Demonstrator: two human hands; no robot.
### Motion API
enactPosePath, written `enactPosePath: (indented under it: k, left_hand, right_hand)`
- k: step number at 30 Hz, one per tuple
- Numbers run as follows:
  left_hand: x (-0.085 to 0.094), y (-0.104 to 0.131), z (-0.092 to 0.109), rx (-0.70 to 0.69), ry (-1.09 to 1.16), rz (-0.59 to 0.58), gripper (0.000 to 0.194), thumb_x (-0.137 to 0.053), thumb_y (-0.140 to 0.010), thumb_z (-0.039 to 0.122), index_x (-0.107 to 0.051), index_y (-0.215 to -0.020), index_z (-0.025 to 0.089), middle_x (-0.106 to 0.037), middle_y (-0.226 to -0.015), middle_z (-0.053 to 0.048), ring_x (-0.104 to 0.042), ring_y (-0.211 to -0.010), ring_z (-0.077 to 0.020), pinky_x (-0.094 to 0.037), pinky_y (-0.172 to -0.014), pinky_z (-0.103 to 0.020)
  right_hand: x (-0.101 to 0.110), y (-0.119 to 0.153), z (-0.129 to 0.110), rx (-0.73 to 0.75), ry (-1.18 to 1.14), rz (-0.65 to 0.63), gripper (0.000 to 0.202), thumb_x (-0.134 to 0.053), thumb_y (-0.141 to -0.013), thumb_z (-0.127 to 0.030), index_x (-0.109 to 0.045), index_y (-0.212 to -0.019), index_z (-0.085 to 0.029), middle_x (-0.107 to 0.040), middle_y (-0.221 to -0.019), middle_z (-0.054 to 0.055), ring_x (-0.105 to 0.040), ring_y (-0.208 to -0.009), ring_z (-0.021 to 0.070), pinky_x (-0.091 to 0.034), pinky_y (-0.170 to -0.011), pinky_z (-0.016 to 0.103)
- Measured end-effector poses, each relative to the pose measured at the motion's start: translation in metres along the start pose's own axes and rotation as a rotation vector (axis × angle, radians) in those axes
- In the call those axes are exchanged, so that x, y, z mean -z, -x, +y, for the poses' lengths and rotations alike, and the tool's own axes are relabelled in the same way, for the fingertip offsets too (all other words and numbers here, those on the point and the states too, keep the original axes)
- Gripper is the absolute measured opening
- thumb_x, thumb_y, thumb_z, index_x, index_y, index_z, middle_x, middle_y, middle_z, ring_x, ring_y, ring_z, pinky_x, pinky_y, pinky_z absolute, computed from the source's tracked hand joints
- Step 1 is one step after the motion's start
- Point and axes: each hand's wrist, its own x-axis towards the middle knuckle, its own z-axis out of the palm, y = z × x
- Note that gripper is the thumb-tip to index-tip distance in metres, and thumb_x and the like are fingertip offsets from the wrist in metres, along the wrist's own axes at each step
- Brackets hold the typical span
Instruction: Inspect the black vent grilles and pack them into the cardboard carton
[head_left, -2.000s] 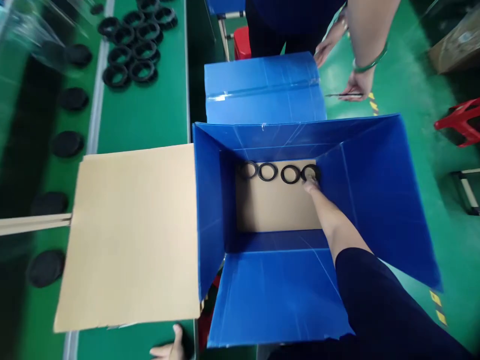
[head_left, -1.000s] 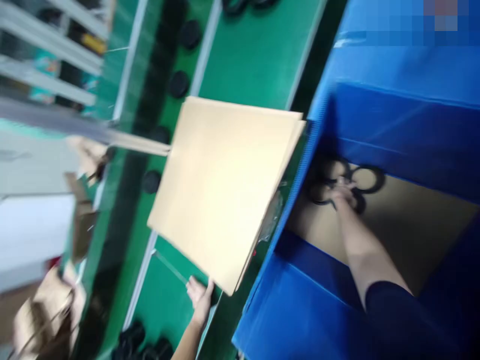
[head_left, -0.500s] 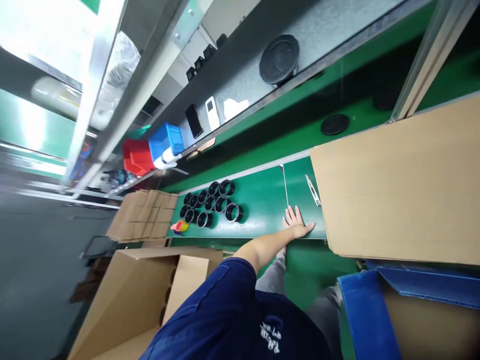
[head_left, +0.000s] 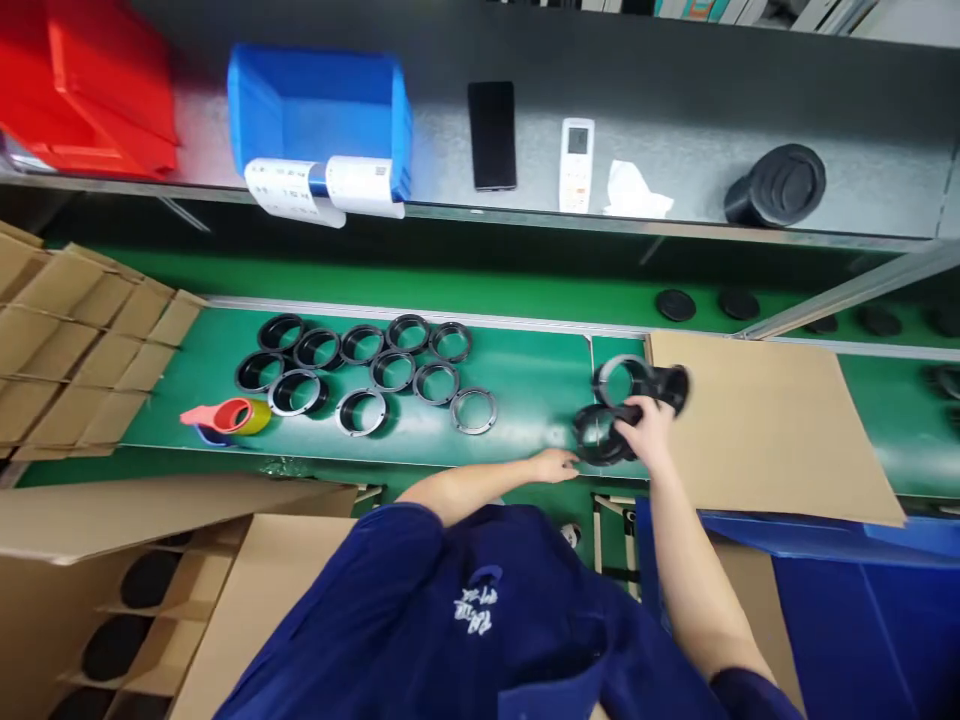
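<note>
Several black rings (head_left: 392, 371) stand on the left half of the green bench (head_left: 525, 400). My right hand (head_left: 646, 428) is closed on black ring parts (head_left: 664, 385) at the cardboard sheet's left edge; motion blurs them. Just left of it are two more black rings (head_left: 598, 436), one behind the other. My left hand (head_left: 555, 465) is at the bench's front edge, its fingers together beside the nearer ring; whether they grip it is too small to tell. A tape roll with a red and yellow body (head_left: 244, 415) lies at the bench's left end.
A flat cardboard sheet (head_left: 772, 430) covers the bench's right part. The shelf above holds a blue bin (head_left: 322, 110), red bin (head_left: 90, 90), phone (head_left: 493, 135), white remote (head_left: 576, 165) and black part (head_left: 780, 187). Open boxes stand at lower left (head_left: 300, 550) and lower right (head_left: 840, 600).
The view has swung and levelled. My right hand has come into view with black ring parts. The hand that lay flat on the bench is now closed near rings, and the knife there is out of sight.
</note>
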Motion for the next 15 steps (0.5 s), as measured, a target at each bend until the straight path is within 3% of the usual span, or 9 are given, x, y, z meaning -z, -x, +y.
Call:
enactPosePath:
  k: [3,6,8,10,13,15]
  left_hand:
    - [0.044,0.074,-0.045,0.1,0.117,0.079,0.053,-0.071,-0.078,0.041,-0.071,-0.125,0.016,-0.075,-0.123,-0.016,-0.072,-0.11,-0.0312,-0.055,-0.101,-0.044]
    - [0.079,0.138,-0.075,0.171,0.216,0.203,0.058,-0.068,-0.082,0.045,-0.066,-0.132,0.015,-0.071,-0.131,-0.018,-0.071,-0.113,-0.0298,-0.055,-0.1,-0.043]
    - [0.093,0.168,-0.087,0.203,0.268,0.273,0.06,-0.065,-0.084,0.049,-0.065,-0.134,0.016,-0.069,-0.134,-0.018,-0.071,-0.114,-0.0283,-0.054,-0.102,-0.043]
    - [0.1,0.186,-0.093,0.222,0.293,0.312,0.062,-0.062,-0.084,0.052,-0.064,-0.135,0.016,-0.069,-0.135,-0.018,-0.07,-0.115,-0.0278,-0.052,-0.106,-0.044]
    - [0.103,0.191,-0.095,0.236,0.336,0.35,0.064,-0.062,-0.082,0.057,-0.065,-0.132,0.016,-0.07,-0.133,-0.017,-0.071,-0.115,-0.0279,-0.052,-0.106,-0.044]
    - [0.105,0.181,-0.092,0.25,0.373,0.384,0.063,-0.064,-0.079,0.057,-0.067,-0.127,0.018,-0.072,-0.13,-0.016,-0.072,-0.112,-0.0276,-0.054,-0.104,-0.043]
  right_hand:
    - [-0.051,-0.033,-0.101,-0.099,0.056,-0.246,0.043,-0.07,-0.082,-0.022,-0.064,-0.125,-0.026,-0.044,-0.134,0.01,-0.069,-0.094,0.018,-0.054,-0.094,0.032]
    - [-0.085,-0.06,-0.155,-0.138,0.107,-0.336,0.045,-0.073,-0.085,-0.025,-0.064,-0.129,-0.025,-0.042,-0.139,0.012,-0.072,-0.087,0.0167,-0.054,-0.091,0.031]
    - [-0.097,-0.072,-0.17,-0.141,0.109,-0.35,0.057,-0.076,-0.086,-0.035,-0.059,-0.14,-0.028,-0.041,-0.144,0.014,-0.073,-0.096,0.0207,-0.054,-0.093,0.033]
    - [-0.101,-0.08,-0.175,-0.147,0.119,-0.384,0.077,-0.076,-0.087,-0.052,-0.045,-0.155,-0.033,-0.037,-0.151,0.017,-0.071,-0.108,0.0265,-0.053,-0.097,0.037]
    - [-0.099,-0.085,-0.172,-0.171,0.166,-0.452,0.089,-0.054,-0.095,-0.07,-0.015,-0.167,-0.036,-0.029,-0.162,0.023,-0.065,-0.123,0.0348,-0.051,-0.1,0.045]
    - [-0.092,-0.086,-0.163,-0.173,0.185,-0.476,0.084,-0.04,-0.1,-0.071,-0.008,-0.168,-0.034,-0.025,-0.165,0.026,-0.062,-0.128,0.0364,-0.05,-0.102,0.047]
